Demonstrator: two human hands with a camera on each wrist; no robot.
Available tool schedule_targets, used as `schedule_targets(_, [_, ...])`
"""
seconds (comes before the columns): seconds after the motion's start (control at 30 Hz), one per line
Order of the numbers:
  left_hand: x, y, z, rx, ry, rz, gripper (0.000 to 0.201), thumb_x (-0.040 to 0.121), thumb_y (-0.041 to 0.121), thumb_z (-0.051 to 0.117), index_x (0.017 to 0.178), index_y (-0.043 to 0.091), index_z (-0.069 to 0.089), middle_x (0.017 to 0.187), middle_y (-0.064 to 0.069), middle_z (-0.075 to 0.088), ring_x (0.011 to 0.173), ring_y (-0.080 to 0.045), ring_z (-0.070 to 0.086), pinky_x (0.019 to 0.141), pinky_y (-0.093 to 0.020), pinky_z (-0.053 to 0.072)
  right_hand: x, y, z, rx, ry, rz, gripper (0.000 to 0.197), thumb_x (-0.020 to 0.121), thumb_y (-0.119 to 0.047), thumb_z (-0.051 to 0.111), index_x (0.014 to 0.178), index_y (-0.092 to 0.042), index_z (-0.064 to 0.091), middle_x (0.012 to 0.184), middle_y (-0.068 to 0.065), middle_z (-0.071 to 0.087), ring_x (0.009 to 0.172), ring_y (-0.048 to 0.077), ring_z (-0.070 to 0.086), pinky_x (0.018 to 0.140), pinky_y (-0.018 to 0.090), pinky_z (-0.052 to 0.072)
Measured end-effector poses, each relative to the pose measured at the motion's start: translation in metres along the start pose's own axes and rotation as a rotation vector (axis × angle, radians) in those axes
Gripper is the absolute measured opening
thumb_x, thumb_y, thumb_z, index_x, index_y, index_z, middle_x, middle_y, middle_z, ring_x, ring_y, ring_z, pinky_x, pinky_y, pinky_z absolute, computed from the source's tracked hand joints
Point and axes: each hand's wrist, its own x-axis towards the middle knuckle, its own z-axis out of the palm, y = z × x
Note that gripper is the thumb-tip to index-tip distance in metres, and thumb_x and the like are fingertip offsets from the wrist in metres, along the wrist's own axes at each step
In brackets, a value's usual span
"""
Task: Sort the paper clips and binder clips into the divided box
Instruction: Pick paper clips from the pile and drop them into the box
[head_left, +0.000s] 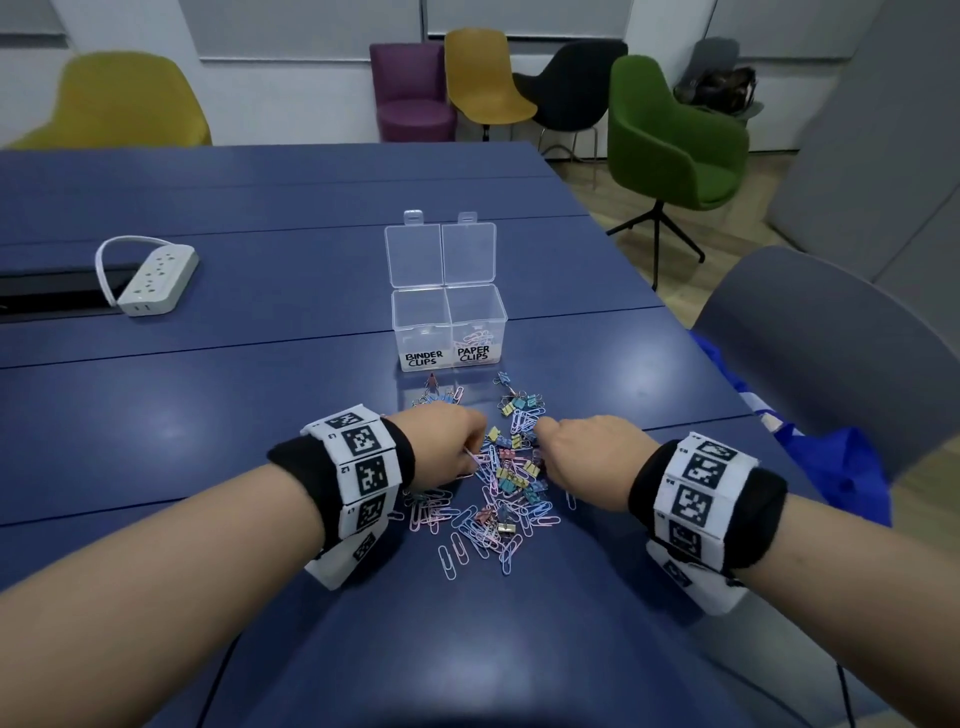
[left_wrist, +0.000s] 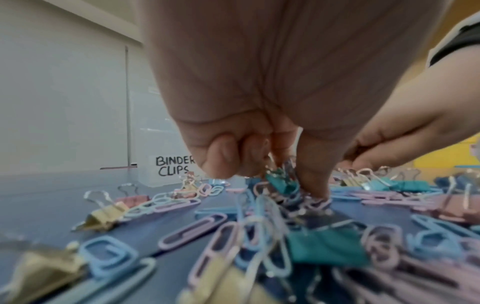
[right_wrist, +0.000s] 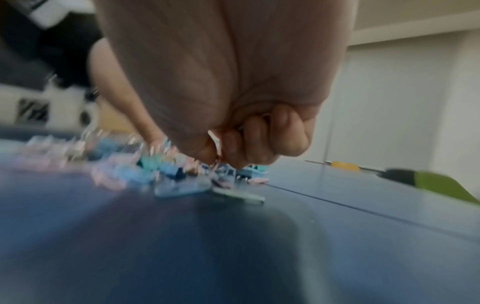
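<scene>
The head camera looks forward and down from above at the blue desk, taking in both forearms, the scattered clips and the divided box beyond. The left wrist camera sits very low, just above the desk, facing along the left hand toward the box. The right wrist camera, equally low and blurred, faces along the right hand. All three share the clips.
</scene>
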Motion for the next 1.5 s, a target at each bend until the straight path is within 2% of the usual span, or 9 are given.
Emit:
schedule_targets(0.13, [-0.003, -0.011, -0.008, -0.196, 0.115, -0.002, 0.012, 0.092, 0.028, 0.057, 0.089, 0.021, 0.049, 0.077, 0.011, 0.049, 0.072, -0.011, 0.046, 0.057, -0.020, 0.032, -0.004, 0.020, -0.010, 0.520, -0.005, 0.084, 0.015, 0.099, -0.019, 0.036, 0.085, -0.013, 0.041, 0.072, 0.000, 0.047, 0.069, 0.022, 0.045, 0.064, 0.032, 0.037])
schedule_targets(0.3, [-0.004, -0.033, -0.010, -0.549, 0.103, -0.091, 0.012, 0.093, 0.030, 0.056, 0.087, 0.019, 0.055, 0.074, 0.005, 0.053, 0.064, -0.014, 0.046, 0.065, -0.028, 0.040, -0.003, 0.024, -0.002, 1.515, 0.015, 0.178, 0.024, 0.098, -0.005, 0.043, 0.075, -0.014, 0.044, 0.064, 0.005, 0.036, 0.046, 0.009, 0.027, 0.041, 0.018, 0.028])
schedule_targets(0.57, [-0.009, -0.045, -0.007, -1.121, 0.203, -0.210, 0.021, 0.098, 0.007, 0.046, 0.077, 0.010, 0.050, 0.066, -0.005, 0.041, 0.054, -0.014, 0.034, 0.051, -0.022, 0.032, 0.013, 0.011, -0.007, 2.054, -0.055, 0.072, 0.020, 0.092, 0.004, 0.042, 0.104, -0.001, 0.057, 0.065, 0.001, 0.049, 0.047, 0.007, 0.037, 0.038, 0.016, 0.025])
schedule_targets(0.77, [-0.013, -0.054, -0.006, -1.372, 0.201, -0.248, 0.023, 0.099, 0.004, 0.041, 0.080, 0.007, 0.054, 0.070, -0.006, 0.047, 0.061, -0.015, 0.039, 0.052, -0.024, 0.031, 0.025, 0.003, -0.017, 2.208, -0.219, 0.118, 0.027, 0.092, -0.017, 0.034, 0.085, -0.005, 0.057, 0.065, 0.003, 0.048, 0.048, 0.012, 0.044, 0.039, 0.018, 0.023])
schedule_targets(0.93, [-0.015, -0.059, -0.009, -1.543, 0.155, -0.280, 0.021, 0.098, 0.007, 0.038, 0.079, 0.010, 0.046, 0.067, -0.004, 0.041, 0.058, -0.014, 0.038, 0.051, -0.025, 0.030, 0.033, -0.010, -0.023, 1.865, -0.172, 0.209, 0.028, 0.098, -0.020, 0.041, 0.071, -0.013, 0.046, 0.063, 0.000, 0.043, 0.046, 0.009, 0.034, 0.037, 0.017, 0.019])
schedule_targets(1.07, [-0.019, -0.066, -0.013, -1.732, 0.069, -0.347, 0.013, 0.095, 0.008, 0.036, 0.082, 0.012, 0.038, 0.067, -0.004, 0.039, 0.051, -0.012, 0.036, 0.041, -0.021, 0.031, 0.036, -0.021, -0.034, 1.058, -0.040, 0.181, 0.031, 0.094, -0.001, 0.031, 0.087, -0.010, 0.060, 0.068, 0.000, 0.050, 0.042, 0.006, 0.041, 0.038, 0.018, 0.028])
schedule_targets(1.2, [-0.027, -0.069, -0.016, -1.853, 0.040, -0.318, 0.007, 0.079, 0.007, 0.036, 0.076, 0.012, 0.039, 0.067, -0.005, 0.042, 0.047, -0.013, 0.034, 0.037, -0.020, 0.025, 0.036, -0.031, -0.040, 0.394, -0.006, 0.055, 0.031, 0.092, -0.007, 0.033, 0.106, -0.013, 0.060, 0.108, 0.009, 0.064, 0.090, 0.026, 0.059, 0.075, 0.031, 0.048])
schedule_targets(1.33, [-0.031, -0.069, -0.017, -1.876, -0.003, -0.259, 0.009, 0.073, 0.020, 0.043, 0.068, 0.014, 0.039, 0.063, -0.003, 0.043, 0.046, -0.012, 0.033, 0.039, -0.019, 0.018, 0.034, -0.036, -0.035, 0.093, -0.022, -0.031, 0.046, 0.086, -0.054, 0.053, 0.115, -0.018, 0.052, 0.112, 0.005, 0.065, 0.100, 0.029, 0.061, 0.082, 0.036, 0.049])
schedule_targets(1.5, [-0.031, -0.068, -0.012, -1.633, 0.046, -0.328, 0.031, 0.089, 0.002, 0.047, 0.063, 0.016, 0.036, 0.057, 0.000, 0.037, 0.042, -0.007, 0.030, 0.033, -0.014, 0.016, 0.038, -0.040, -0.029, -0.016, 0.005, -0.075, 0.044, 0.084, -0.051, 0.060, 0.108, -0.016, 0.050, 0.107, 0.008, 0.065, 0.096, 0.030, 0.061, 0.069, 0.032, 0.041])
